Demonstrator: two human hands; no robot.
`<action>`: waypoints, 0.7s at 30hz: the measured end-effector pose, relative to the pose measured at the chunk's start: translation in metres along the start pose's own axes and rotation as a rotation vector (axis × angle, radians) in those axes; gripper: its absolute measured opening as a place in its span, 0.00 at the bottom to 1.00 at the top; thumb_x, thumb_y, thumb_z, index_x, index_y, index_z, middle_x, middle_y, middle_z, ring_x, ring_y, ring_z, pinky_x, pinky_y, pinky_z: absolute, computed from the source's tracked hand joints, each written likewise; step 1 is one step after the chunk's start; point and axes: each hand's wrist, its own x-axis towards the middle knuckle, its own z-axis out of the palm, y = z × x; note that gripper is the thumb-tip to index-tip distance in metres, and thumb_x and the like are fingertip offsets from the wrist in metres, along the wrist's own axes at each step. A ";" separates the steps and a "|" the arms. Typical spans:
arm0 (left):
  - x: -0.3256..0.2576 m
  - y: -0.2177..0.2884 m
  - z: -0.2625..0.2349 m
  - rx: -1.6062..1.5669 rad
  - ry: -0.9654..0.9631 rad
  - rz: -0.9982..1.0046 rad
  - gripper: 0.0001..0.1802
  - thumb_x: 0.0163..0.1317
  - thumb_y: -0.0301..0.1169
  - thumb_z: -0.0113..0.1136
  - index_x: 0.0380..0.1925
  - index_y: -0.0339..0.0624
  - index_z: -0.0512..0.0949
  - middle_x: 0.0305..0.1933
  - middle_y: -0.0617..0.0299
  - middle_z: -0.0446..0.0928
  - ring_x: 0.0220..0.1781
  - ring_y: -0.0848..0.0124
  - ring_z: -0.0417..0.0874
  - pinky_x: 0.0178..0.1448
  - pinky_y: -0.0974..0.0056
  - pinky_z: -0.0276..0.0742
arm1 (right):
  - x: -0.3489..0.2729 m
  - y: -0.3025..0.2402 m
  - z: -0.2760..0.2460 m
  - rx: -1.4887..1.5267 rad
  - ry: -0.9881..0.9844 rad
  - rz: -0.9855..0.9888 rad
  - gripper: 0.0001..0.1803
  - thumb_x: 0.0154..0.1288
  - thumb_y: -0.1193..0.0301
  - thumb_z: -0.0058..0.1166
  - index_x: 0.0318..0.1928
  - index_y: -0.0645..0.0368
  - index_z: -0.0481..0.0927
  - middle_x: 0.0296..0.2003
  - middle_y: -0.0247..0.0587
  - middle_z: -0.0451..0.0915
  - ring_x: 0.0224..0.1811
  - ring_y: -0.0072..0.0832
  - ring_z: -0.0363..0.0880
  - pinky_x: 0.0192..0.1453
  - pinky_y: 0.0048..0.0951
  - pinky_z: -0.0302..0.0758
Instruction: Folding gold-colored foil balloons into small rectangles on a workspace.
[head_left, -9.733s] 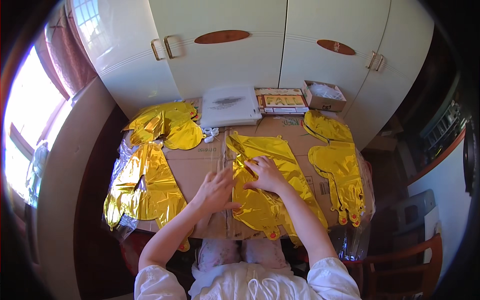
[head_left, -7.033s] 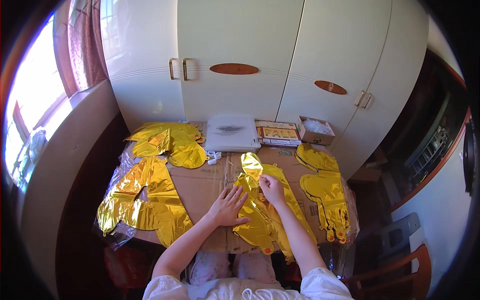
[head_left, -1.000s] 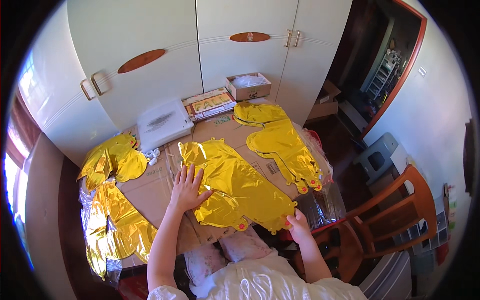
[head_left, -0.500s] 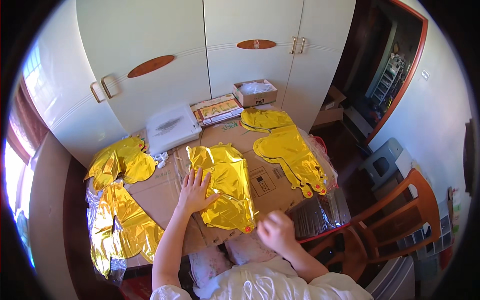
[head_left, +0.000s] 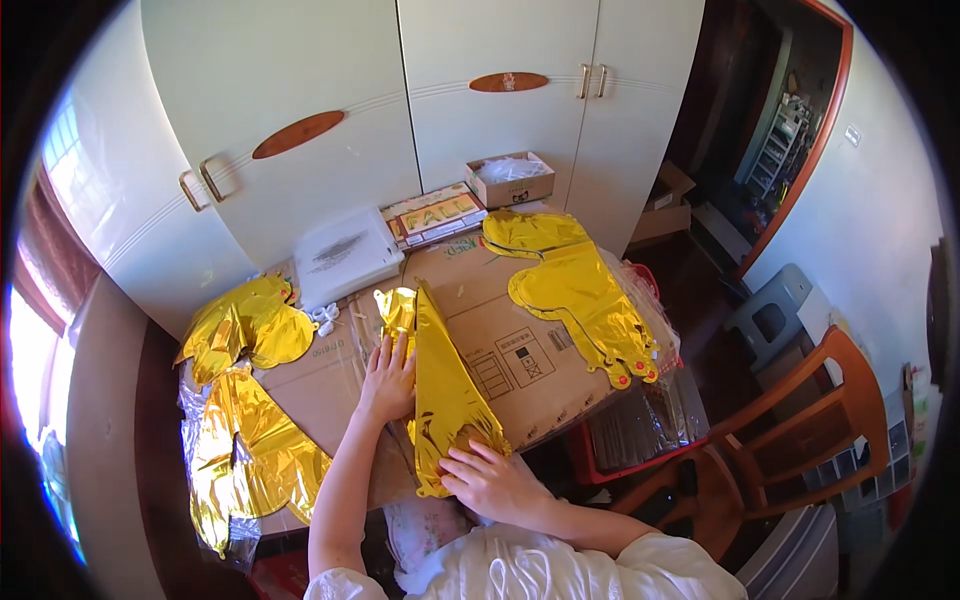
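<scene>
A flat gold foil balloon lies in front of me on the cardboard, its right part folded over leftward into a long narrow shape. My left hand rests on the balloon's left part beside the fold, fingers stretched out and close together. At the near end, my right hand lies on the folded foil with its fingers extended. A second gold foil balloon is spread flat to the right, with red spots at its near end. More gold foil lies at the left, partly over clear plastic.
Flattened cardboard covers the table. Along its back stand a white plastic box, a flat printed box and an open carton of clear plastic. A small white item lies near the left foil. A wooden chair is at right.
My right hand has moved left onto the near end of the balloon. The balloon's right side has been folded over to the left, baring printed cardboard. My left hand stays in nearly the same place.
</scene>
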 end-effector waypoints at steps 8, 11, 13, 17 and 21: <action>0.002 -0.005 -0.012 -0.407 -0.051 -0.092 0.31 0.70 0.49 0.34 0.67 0.45 0.63 0.75 0.48 0.51 0.77 0.48 0.45 0.76 0.48 0.41 | -0.004 0.005 0.014 -0.033 -0.047 0.070 0.10 0.62 0.68 0.48 0.40 0.55 0.79 0.53 0.45 0.77 0.60 0.41 0.73 0.64 0.59 0.63; 0.002 -0.003 -0.012 -0.406 -0.038 -0.112 0.34 0.70 0.54 0.32 0.67 0.44 0.63 0.75 0.48 0.50 0.77 0.48 0.45 0.76 0.48 0.40 | -0.004 0.005 0.013 -0.015 -0.090 0.068 0.10 0.62 0.68 0.48 0.41 0.55 0.79 0.53 0.44 0.77 0.61 0.40 0.72 0.64 0.61 0.62; 0.003 -0.001 -0.011 -0.358 -0.009 -0.107 0.37 0.68 0.59 0.35 0.65 0.43 0.65 0.75 0.47 0.51 0.77 0.48 0.46 0.76 0.48 0.40 | -0.005 0.005 0.014 0.001 -0.114 0.073 0.10 0.61 0.66 0.49 0.41 0.54 0.79 0.53 0.44 0.77 0.61 0.40 0.73 0.64 0.61 0.62; 0.004 0.009 -0.014 -0.190 0.040 -0.071 0.42 0.59 0.63 0.50 0.62 0.41 0.66 0.73 0.42 0.54 0.75 0.43 0.50 0.74 0.45 0.45 | -0.003 0.008 0.004 0.023 -0.206 0.080 0.14 0.62 0.62 0.53 0.45 0.54 0.79 0.52 0.41 0.78 0.62 0.39 0.72 0.66 0.59 0.62; 0.001 0.009 -0.011 -0.153 0.035 -0.076 0.42 0.59 0.64 0.49 0.62 0.41 0.66 0.73 0.43 0.54 0.75 0.44 0.50 0.75 0.46 0.45 | 0.001 0.020 -0.019 0.313 -0.206 0.078 0.20 0.65 0.58 0.52 0.51 0.56 0.77 0.53 0.43 0.77 0.61 0.41 0.72 0.65 0.50 0.66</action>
